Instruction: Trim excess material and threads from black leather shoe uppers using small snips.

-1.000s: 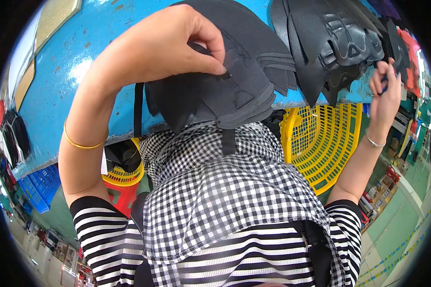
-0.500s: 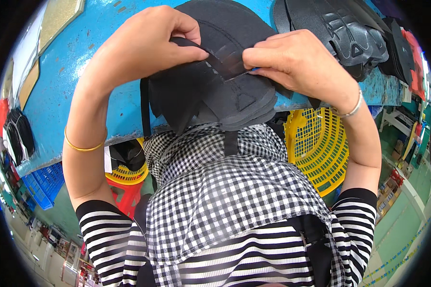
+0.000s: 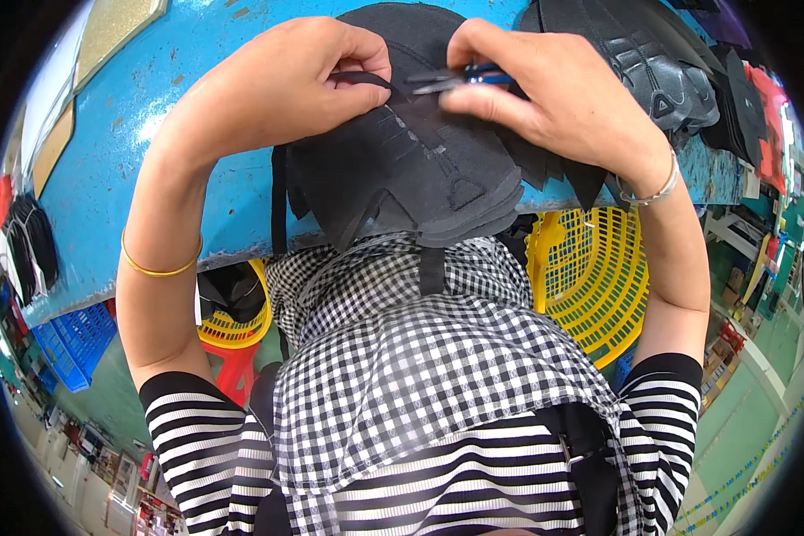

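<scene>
A stack of black cut material pieces lies at the table's near edge, its lower end against my apron. My left hand pinches a folded black edge of the upper piece and lifts it a little. In my right hand is a pair of thread snips with blue handles. Their metal blades point left, parted, close to the raised edge by my left fingertips. Whether the blades touch the material, I cannot tell. Stitched lines and a small triangle outline show on the piece.
The blue table is scuffed. More black shaped pieces are piled at the far right. A yellow basket stands below on the right, a smaller yellow basket and a blue crate on the left.
My right hand has shifted up and its fingers have spread, bringing the snips' blades into sight. The left hand still pinches the edge; the stack has moved slightly.
</scene>
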Motion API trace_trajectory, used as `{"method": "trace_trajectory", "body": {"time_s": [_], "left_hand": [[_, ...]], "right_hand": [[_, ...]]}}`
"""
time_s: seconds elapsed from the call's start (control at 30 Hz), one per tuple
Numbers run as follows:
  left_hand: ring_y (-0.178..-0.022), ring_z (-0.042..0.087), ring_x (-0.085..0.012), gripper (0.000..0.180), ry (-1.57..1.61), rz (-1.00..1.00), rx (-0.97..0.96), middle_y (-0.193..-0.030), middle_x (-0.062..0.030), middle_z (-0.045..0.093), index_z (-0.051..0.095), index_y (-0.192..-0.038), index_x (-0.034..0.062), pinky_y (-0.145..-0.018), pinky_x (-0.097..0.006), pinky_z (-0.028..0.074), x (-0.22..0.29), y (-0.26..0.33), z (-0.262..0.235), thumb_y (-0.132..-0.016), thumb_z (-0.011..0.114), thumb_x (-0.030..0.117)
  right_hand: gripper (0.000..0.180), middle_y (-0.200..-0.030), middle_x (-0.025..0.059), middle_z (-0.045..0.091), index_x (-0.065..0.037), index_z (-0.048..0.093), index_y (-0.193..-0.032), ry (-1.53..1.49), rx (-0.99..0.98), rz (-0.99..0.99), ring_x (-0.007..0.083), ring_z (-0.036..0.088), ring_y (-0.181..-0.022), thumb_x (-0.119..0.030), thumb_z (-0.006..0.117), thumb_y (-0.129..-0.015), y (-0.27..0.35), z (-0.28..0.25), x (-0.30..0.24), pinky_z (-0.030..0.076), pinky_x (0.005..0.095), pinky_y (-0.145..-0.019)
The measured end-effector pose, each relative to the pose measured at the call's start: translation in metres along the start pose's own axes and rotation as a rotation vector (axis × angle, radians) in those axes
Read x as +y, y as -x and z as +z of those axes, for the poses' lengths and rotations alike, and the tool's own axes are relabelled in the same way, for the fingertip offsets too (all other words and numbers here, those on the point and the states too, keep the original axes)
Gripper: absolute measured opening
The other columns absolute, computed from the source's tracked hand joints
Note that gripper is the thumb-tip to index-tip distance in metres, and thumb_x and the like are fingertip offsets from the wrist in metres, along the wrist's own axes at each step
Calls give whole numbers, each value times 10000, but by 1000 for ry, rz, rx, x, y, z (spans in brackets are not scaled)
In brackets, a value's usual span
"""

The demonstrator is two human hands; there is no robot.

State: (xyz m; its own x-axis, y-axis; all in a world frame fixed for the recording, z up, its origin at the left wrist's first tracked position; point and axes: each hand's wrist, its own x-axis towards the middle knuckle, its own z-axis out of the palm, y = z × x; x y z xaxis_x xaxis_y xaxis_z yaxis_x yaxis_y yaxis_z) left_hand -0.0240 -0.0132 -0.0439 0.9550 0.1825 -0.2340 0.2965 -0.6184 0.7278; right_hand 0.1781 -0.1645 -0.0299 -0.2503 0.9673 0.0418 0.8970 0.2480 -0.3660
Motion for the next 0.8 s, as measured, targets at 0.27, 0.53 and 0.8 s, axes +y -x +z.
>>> {"method": "trace_trajectory", "body": {"time_s": [0.27, 0.53, 0.8], "left_hand": [[-685, 461, -95, 183, 43, 254, 151, -744, -7, 546, 592, -956, -3, -634, -254, 405, -17, 1, 6, -931, 623, 175], [-452, 390, 4, 105, 718, -107, 613, -612, 72, 531, 673, -980, 88, -401, -160, 257, -20, 26, -33, -924, 680, 177], [-468, 396, 6, 176, 462, 106, 796, -642, 49, 575, 668, -1051, 64, -412, -155, 243, 16, 24, -45, -971, 620, 214]], "right_hand": [[240, -768, 82, 643, -100, 587, -921, 24, -78, 6, 283, 632, -682, -328, 664, -904, -10, 2, -9, 467, 373, -589], [177, -757, 75, 596, -49, 592, -900, 253, 92, -155, 167, 625, -565, -196, 649, -820, 7, 24, -59, 485, 303, -455], [153, -707, 124, 627, -25, 565, -869, 413, 136, -38, 135, 592, -468, -157, 625, -820, 4, 39, -79, 423, 284, -369]]}}
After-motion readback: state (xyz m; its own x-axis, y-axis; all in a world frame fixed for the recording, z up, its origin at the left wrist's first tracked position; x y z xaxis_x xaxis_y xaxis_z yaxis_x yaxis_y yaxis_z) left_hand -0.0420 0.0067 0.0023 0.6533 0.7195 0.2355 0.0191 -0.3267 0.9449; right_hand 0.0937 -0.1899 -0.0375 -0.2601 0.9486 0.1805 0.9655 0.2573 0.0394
